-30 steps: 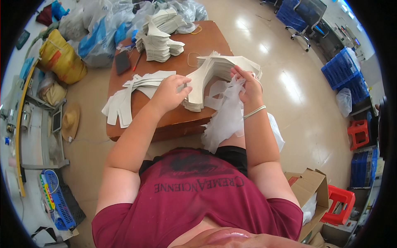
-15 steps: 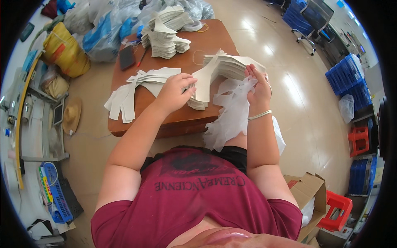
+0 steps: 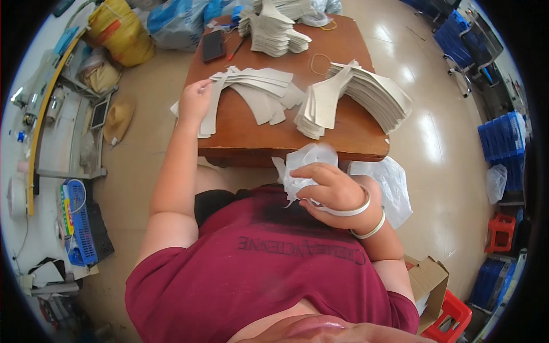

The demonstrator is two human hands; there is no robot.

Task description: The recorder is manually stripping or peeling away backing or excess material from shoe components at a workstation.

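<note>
My left hand [image 3: 195,103] is at the left end of a fan of loose off-white curved cut pieces [image 3: 263,80] on the brown table. Its fingers are closed at the edge of one curved piece [image 3: 213,111]. In front of my body, my right hand [image 3: 331,188] grips a crumpled bunch of thin white translucent strips [image 3: 300,166], just off the table's near edge. A thick arched stack of similar off-white pieces [image 3: 372,97] lies on the table's right side, touched by neither hand. Part of the left fingers is hidden.
Another stack of off-white pieces [image 3: 274,34] stands farther back on the table [image 3: 251,146], near a dark phone [image 3: 214,46] and a red-tipped pen [image 3: 235,50]. Filled bags [image 3: 177,23] crowd the floor behind. A white plastic bag [image 3: 389,186] hangs beside my right arm.
My left hand has moved left to the loose pieces. My right hand has left the arched stack, coming back toward my body with the thin strips now bunched in it. The view has shifted.
</note>
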